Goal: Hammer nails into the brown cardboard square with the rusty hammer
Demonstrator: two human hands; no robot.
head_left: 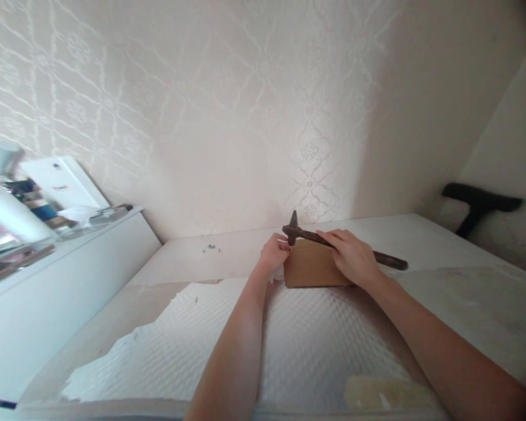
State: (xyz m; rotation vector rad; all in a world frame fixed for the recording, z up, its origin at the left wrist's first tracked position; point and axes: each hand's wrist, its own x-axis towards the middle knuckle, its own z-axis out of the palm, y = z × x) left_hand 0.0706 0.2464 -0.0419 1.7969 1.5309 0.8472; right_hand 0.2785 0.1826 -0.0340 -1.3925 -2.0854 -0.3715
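In my right hand (355, 257) is a hammer (309, 235), gripped partway along its dark handle. Its head hovers at the upper left corner of a brown board (311, 270), close to my left fingers. My left hand (275, 252) is at the board's left edge with its fingertips pinched together. Whatever is between those fingertips is too small to make out. A cluster of small dots marks the board's upper part. Several small metal pieces (211, 249), perhaps nails, lie on the table left of my left hand.
White textured sheeting (158, 351) with a ragged left edge covers part of the table (477, 304). A white cabinet (70, 310) carrying a white box (63, 184) and clutter stands at left. A black T-shaped object (480, 202) rises at right. Patterned wall (245, 117) closes the back.
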